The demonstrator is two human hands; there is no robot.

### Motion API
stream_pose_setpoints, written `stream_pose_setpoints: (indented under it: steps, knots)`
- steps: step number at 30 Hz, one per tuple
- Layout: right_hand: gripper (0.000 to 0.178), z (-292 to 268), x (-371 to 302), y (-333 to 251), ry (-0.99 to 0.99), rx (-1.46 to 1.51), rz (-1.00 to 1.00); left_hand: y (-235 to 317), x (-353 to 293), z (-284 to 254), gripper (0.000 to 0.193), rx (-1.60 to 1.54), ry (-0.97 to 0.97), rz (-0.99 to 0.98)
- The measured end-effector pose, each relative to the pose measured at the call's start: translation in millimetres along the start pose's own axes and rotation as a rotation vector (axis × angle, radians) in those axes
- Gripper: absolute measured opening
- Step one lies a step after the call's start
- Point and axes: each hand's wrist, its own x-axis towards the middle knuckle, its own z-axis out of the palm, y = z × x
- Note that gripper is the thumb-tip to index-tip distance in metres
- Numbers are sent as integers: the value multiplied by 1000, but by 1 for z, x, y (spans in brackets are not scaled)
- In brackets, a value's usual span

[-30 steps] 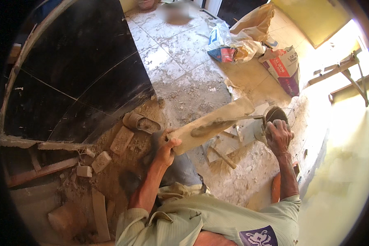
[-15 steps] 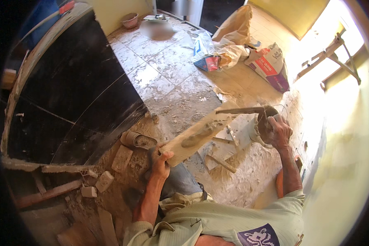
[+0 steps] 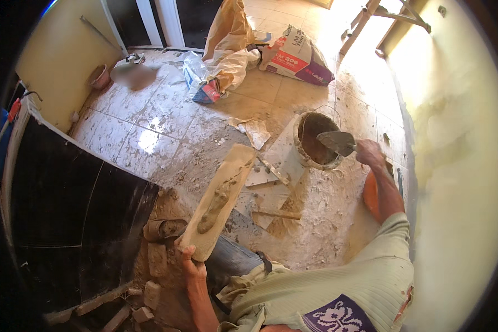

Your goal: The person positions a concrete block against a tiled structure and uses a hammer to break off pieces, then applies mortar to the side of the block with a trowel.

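Note:
My left hand (image 3: 193, 265) grips the near end of a long beige tile strip (image 3: 233, 172), which is tilted up and away from me. A smear of grey mortar (image 3: 209, 213) lies along the middle of the strip. Out to the right, my right hand (image 3: 369, 152) is closed round a trowel, its handle mostly hidden by the fingers. The trowel's grey blade (image 3: 342, 143) hangs over the mouth of a mortar-crusted bucket (image 3: 309, 158) with brownish insides and a thin wire handle.
A wooden-handled tool (image 3: 279, 214) lies on the dusty floor below the bucket. Torn bags (image 3: 227, 72) and a printed sack (image 3: 296, 58) lie farther off. A black tiled surface (image 3: 66, 205) stands left, near broken blocks (image 3: 152, 293). An orange object (image 3: 372, 196) sits beside my right forearm.
The trowel has left the far end of the strip and is now over the bucket. The strip points more steeply away from me, and the whole view has shifted.

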Motion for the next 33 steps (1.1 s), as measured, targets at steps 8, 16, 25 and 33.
stream_pose_setpoints:
  steps: [8, 16, 25, 33]
  knots:
    - [14, 111, 99, -58, 232, -74, 48, -1, -13, 4, 62, -25, 45, -21]
    - [19, 119, 88, -53, 64, 165, -113, -10, -16, -20, 63, 30, -3, 11]
    - [27, 91, 51, -10, -233, 657, -12, -8, -11, -3, 69, -5, -37, -7]
    - [28, 86, 3, 7, -123, 989, 89, -10, 2, 19, 58, -130, -68, -66]
